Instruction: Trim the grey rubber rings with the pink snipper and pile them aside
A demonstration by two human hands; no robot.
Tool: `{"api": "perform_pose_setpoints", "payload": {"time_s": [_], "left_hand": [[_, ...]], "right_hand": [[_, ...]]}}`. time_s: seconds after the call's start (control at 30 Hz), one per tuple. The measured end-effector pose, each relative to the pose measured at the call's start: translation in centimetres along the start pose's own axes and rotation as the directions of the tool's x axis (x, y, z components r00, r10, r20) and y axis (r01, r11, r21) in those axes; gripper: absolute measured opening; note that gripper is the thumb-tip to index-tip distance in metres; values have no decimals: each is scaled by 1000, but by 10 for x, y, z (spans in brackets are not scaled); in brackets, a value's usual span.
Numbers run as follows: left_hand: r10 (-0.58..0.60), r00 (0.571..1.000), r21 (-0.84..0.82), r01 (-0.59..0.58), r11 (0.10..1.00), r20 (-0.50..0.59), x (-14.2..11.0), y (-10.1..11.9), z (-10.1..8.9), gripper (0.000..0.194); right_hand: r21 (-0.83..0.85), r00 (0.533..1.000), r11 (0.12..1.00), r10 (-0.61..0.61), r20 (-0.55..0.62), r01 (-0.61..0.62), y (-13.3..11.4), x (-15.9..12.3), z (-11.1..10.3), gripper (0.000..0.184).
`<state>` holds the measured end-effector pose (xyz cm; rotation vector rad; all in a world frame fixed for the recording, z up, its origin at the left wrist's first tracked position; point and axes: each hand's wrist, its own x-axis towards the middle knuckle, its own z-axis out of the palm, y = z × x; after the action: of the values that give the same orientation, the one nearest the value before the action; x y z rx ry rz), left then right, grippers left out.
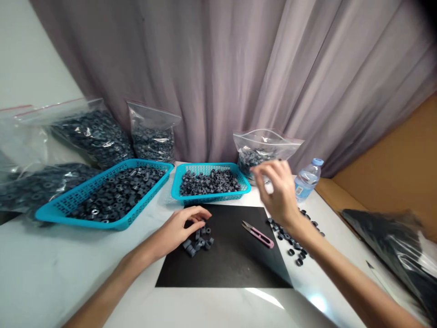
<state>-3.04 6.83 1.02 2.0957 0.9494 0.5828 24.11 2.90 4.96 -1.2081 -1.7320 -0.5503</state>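
Observation:
My left hand [186,226] rests over the black mat [232,269], its thumb and fingers curved and a little apart. Just beneath its fingertips lies a small pile of dark grey rings [198,245]. Raised above the mat's right side, my right hand [277,191] has its fingers bent in toward the thumb. Anything at those fingertips is too small or blurred to make out. Pink-handled thread snips [258,235] lie on the mat between the hands. Under my right wrist, loose dark rings [291,252] are scattered on the white table.
Two blue baskets, one large [126,223] and one smaller [211,197], hold dark rings. Several clear zip bags of rings stand behind, including one bag [153,136] at the curtain. A water bottle [309,180] is at right, near a dark plastic bag [385,241].

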Motion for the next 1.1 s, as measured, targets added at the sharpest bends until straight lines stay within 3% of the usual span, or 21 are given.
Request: {"api": "perform_pose_setpoints", "payload": {"time_s": [0.07,0.17,0.37,0.5,0.9,1.0,1.1], "left_hand": [[34,999,-76,-35,996,-11,1,-1,7,21],[70,997,-181,-73,981,-21,1,-1,17,22],[90,993,-182,-102,978,-74,-4,4,30,19],[86,989,-198,-110,974,-123,-5,7,36,21],[16,997,-318,-40,947,-78,-4,10,39,21],[26,998,-199,-35,979,-51,-4,11,33,23],[26,996,74,-20,997,-84,-3,4,23,23]], "right_hand": [[243,983,965,62,174,-104,-25,-38,14,11],[466,907,827,117,405,-315,-52,-79,36,15],[610,813,552,263,520,-569,-63,-93,49,7],[661,781,417,295,551,-624,-60,-92,47,10],[659,802,458,317,506,-596,-56,-95,40,8],[641,809,495,317,495,-586,-56,-95,40,8],[614,802,517,357,479,-596,-55,-96,42,8]]}}
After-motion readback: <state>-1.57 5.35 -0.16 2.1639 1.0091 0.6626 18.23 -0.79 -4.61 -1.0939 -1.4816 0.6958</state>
